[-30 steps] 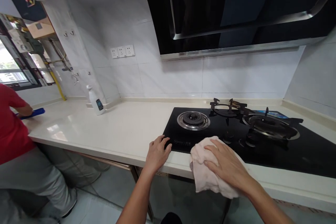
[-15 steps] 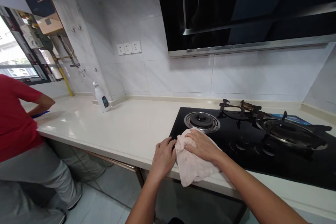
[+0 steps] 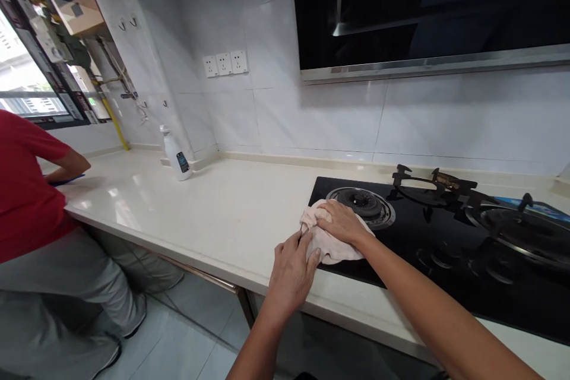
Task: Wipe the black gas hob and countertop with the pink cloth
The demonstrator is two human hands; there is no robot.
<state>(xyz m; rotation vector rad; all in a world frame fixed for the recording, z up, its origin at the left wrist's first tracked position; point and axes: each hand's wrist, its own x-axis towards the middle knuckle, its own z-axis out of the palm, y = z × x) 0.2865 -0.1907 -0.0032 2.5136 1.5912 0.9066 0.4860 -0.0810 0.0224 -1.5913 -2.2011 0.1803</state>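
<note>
A pale pink cloth [image 3: 332, 245] lies bunched on the left front part of the black glass gas stove [image 3: 401, 255], just in front of the left burner [image 3: 363, 205]. My right hand [image 3: 342, 222] presses down on it with fingers curled into the folds. Close beside, at the stove's left edge, my left hand [image 3: 291, 270] rests with its fingers stretched forward and the thumb apart. Its fingertips come up against the cloth's left side; whether they pinch any of it is hard to see, but the hand looks open.
A white spray bottle [image 3: 176, 154] stands on the pale countertop [image 3: 231, 202] near the wall corner. Loose pan supports [image 3: 427, 187] sit on the stove's right half. Above hangs a dark range hood [image 3: 427, 18]. At far left a person in red [image 3: 31, 190] leans over the counter.
The cloth has moved forward, away from the counter's front edge, under my right hand. My left hand has shifted closer against it. The view has turned slightly.
</note>
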